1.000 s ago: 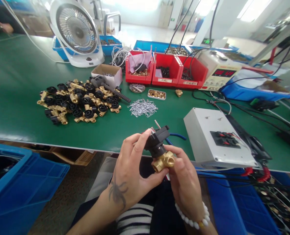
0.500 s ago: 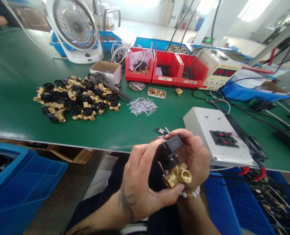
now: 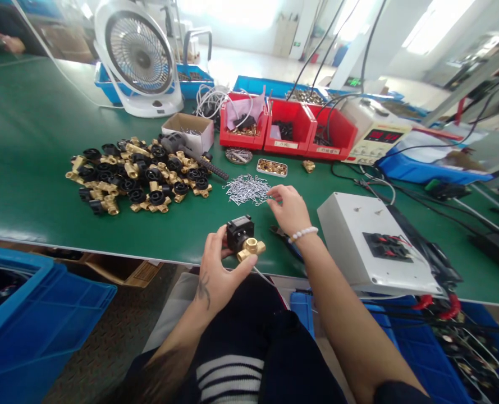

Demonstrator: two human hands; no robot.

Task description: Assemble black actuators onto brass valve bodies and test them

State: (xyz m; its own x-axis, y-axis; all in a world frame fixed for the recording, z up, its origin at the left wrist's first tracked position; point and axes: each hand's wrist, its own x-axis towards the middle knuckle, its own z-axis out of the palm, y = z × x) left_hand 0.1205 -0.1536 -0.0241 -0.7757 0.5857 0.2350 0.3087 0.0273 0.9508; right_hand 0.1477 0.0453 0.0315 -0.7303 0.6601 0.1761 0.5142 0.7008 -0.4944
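In my left hand (image 3: 221, 266) is a brass valve (image 3: 251, 247) topped by a black actuator box (image 3: 239, 231); my fingers and thumb close around it just over the table's front edge. My right hand (image 3: 289, 210), with a pale bead bracelet, reaches to the right edge of a pile of silver cotter pins (image 3: 246, 189). Its thumb and fingertips are pinched on a cotter pin there. Beneath that wrist, pliers (image 3: 287, 238) lie partly hidden. A heap of brass valves with black caps (image 3: 140, 174) spreads to the left.
Behind the pins are a tray of small brass parts (image 3: 272, 167), a round dish of pins (image 3: 238, 155) and red bins (image 3: 289, 143). A grey switch box (image 3: 350, 235) stands right. A white fan (image 3: 142, 62) stands at the back left, and a blue crate (image 3: 17, 297) sits below left.
My right hand has let go of the valve and moved forward to the cotter pins. My left hand has moved the valve left and forward. The pliers show more now.
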